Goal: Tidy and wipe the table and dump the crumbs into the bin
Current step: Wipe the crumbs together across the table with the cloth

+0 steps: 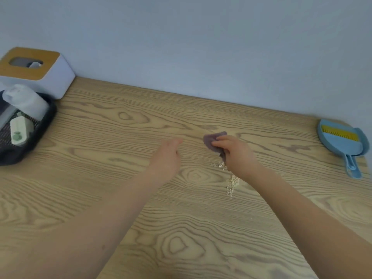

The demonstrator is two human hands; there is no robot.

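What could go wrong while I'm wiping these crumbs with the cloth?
1. The crumbs lie in a loose trail right beside and partly under the right hand, so the wrist or forearm could scatter them as the cloth moves.
2. The dustpan sits far off at the table's right end, so a sweep with the cloth may spread the crumbs along the table instead of gathering them.

No legible text, label, brand, number or sign was found on any surface; the frame was too blurred.
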